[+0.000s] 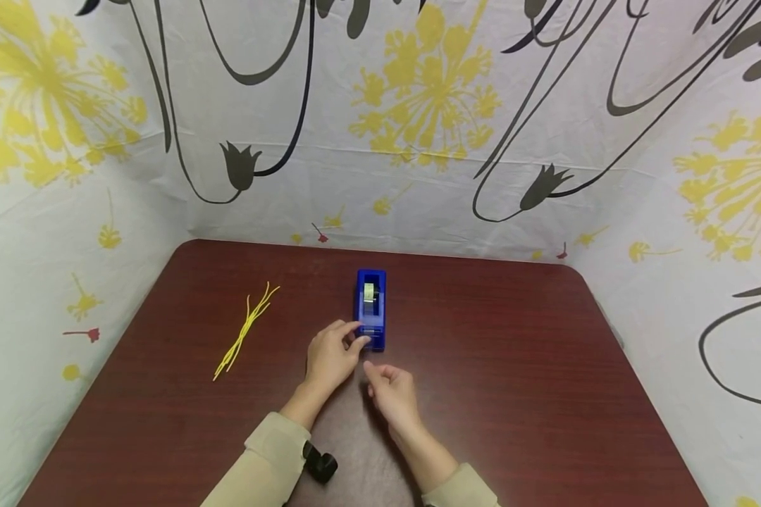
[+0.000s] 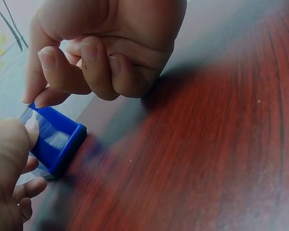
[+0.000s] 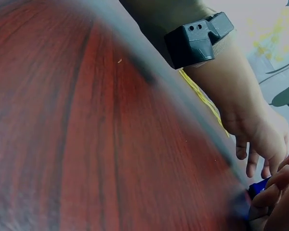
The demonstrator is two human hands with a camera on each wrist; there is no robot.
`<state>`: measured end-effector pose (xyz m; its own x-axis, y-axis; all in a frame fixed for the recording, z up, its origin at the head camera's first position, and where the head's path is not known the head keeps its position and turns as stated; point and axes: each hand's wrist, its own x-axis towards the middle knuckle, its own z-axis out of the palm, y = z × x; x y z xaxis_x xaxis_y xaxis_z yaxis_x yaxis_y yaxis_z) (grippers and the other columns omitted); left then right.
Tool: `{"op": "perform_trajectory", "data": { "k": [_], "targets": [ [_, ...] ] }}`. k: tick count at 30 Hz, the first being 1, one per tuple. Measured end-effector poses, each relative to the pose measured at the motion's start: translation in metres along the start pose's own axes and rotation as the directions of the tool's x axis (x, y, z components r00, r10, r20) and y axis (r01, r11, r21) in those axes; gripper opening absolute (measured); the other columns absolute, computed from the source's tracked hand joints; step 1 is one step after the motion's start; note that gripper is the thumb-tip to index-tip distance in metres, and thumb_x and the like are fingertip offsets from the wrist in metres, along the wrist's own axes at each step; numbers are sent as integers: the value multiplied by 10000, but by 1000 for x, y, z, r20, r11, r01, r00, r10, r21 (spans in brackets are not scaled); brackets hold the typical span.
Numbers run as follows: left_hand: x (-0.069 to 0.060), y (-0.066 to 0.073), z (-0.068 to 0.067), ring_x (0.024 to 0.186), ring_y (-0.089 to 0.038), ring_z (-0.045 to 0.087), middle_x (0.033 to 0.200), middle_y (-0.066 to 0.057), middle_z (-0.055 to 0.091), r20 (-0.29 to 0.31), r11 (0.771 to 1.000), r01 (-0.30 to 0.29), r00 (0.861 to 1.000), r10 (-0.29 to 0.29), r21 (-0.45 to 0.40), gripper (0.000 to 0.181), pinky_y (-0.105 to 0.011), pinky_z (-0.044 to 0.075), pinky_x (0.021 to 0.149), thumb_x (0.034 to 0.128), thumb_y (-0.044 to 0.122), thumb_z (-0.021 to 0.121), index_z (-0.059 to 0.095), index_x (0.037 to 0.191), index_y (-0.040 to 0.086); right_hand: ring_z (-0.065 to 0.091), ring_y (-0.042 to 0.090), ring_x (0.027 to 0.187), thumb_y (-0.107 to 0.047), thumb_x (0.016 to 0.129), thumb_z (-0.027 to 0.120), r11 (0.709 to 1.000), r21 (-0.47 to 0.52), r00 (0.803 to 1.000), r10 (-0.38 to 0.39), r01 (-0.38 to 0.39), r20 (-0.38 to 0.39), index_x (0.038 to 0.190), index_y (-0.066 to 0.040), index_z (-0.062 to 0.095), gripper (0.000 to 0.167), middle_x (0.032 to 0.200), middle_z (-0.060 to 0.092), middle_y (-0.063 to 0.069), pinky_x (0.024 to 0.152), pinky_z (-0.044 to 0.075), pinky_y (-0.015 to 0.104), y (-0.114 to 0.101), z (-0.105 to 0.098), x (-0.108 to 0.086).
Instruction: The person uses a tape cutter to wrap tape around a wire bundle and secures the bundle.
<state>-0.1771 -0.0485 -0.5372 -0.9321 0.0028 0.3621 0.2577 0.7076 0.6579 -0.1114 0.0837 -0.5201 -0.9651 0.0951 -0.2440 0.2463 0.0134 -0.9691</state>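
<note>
A blue tape dispenser (image 1: 370, 317) with a roll of clear tape in it stands upright at the middle of the table. My left hand (image 1: 331, 359) holds its near end, thumb and index finger at the cutter end. In the left wrist view, the left thumb (image 2: 32, 130) lies against a clear strip of tape (image 2: 43, 126) over the blue front. Just nearer to me, my right hand (image 1: 394, 396) pinches the tape's end between thumb and index finger, its other fingers (image 2: 94, 67) curled. The right wrist view shows the dispenser mostly hidden behind the hands.
Several thin yellow strands (image 1: 244, 334) lie in a loose bundle on the table's left side. The dark red wooden table (image 1: 514, 352) is bounded by white cloth (image 1: 380, 204) with a flower print. A black wrist camera (image 1: 320, 465) sits on my left wrist.
</note>
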Motion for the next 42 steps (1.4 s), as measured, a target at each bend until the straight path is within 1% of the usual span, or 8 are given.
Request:
{"op": "perform_trajectory", "data": {
  "k": [19,25,28,30,32,36,38,42],
  "targets": [
    [0,-12,0,686,-57,560,822,73,586,82,995,-17,996,25,-97,341,-264,474,629,907,280,783,740,1210,130,389,39,424,-240,994,668,999,-24,994,-18,21,105,908,114,666,365,579,550,-36,437,327,178,-6,-6,6],
    [1,-12,-3,728,-66,588,897,33,620,81,994,-57,995,65,-97,340,-280,492,660,896,209,799,732,1218,123,480,68,446,-172,969,694,969,-148,974,-179,200,141,893,78,690,261,610,608,69,446,402,204,-7,-12,14],
    [1,-12,-5,746,-76,595,926,22,625,90,993,-70,993,78,-92,363,-285,497,668,897,166,797,708,1247,125,527,75,420,-158,958,712,908,-250,940,-303,335,157,843,14,705,207,623,645,115,423,447,220,-9,-16,17],
    [0,-12,-6,755,-84,604,933,19,622,99,994,-71,992,80,-84,398,-290,504,678,898,141,791,679,1279,123,545,65,432,-151,943,730,844,-316,902,-401,433,162,821,-33,710,172,624,656,83,432,462,221,-10,-19,20],
    [-1,-13,-9,768,-96,611,936,20,619,107,995,-68,991,76,-70,423,-298,511,691,899,120,782,654,1302,121,538,43,442,-139,919,752,756,-376,841,-516,536,161,803,-65,711,144,612,650,24,442,458,208,-12,-21,22],
    [-4,-13,-16,814,-123,620,956,19,621,101,998,-66,993,67,-12,397,-320,520,726,909,133,762,657,1292,119,516,8,510,-106,871,785,540,-487,678,-717,686,161,779,-88,704,124,618,620,-65,493,439,169,-12,-27,30],
    [-6,-14,-21,833,-137,618,971,19,627,91,997,-68,994,65,30,361,-333,518,734,919,160,753,674,1270,126,505,8,525,-98,862,791,468,-523,625,-763,712,168,776,-91,700,125,626,606,-75,501,433,163,-12,-29,33],
    [-9,-15,-32,824,-162,611,1004,-6,649,71,992,-75,995,68,103,305,-358,510,715,935,201,738,705,1231,131,487,19,541,-114,860,796,406,-576,594,-784,709,180,782,-103,702,122,641,593,-85,512,425,185,-12,-32,34]
  ]
}}
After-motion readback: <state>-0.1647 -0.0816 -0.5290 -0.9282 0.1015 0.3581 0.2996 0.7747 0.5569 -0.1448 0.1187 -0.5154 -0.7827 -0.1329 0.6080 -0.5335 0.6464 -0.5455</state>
